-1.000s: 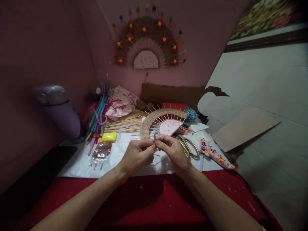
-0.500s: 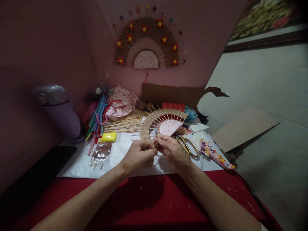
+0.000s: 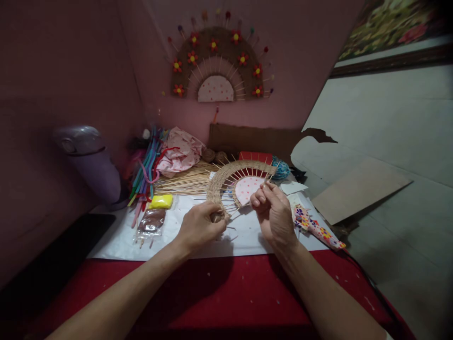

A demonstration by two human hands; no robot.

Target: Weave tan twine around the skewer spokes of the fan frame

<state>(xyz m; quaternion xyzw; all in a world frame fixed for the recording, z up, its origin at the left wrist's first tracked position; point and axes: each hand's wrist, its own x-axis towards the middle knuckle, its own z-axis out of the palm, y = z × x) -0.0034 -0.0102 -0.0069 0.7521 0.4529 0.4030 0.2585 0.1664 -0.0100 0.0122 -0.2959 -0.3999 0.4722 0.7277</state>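
- The woven fan (image 3: 226,182) is laid flat on the white paper (image 3: 170,231) of the counter, so that its thin sticks can be reached from above.
- The left hand (image 3: 200,226) is closed on the near end of the woven fan, where the brown string is wound thick; the fan is kept from sliding that way.
- The right hand (image 3: 274,212) is lifted just right of the woven fan, and its fingertips are pinched shut on a thin string (image 3: 272,177), which is pulled tight.
- The woven fan is shaped like half a ring: rough tan string on the outside, bare sticks like spokes, and a pink dotted half circle (image 3: 246,188) in the middle.
- A bundle of plain sticks (image 3: 184,182) is kept left of the woven fan, within easy reach.
- Fuzzy coloured wires (image 3: 145,165) are piled further left of the woven fan.
- A soft yellow block (image 3: 161,201) in a clear bag is seen left of the woven fan.
- A ball of blue yarn (image 3: 281,169) is seen just behind the woven fan's right end.
- A finished fan (image 3: 217,61) with red flowers is hung on the wall, high behind the woven fan.
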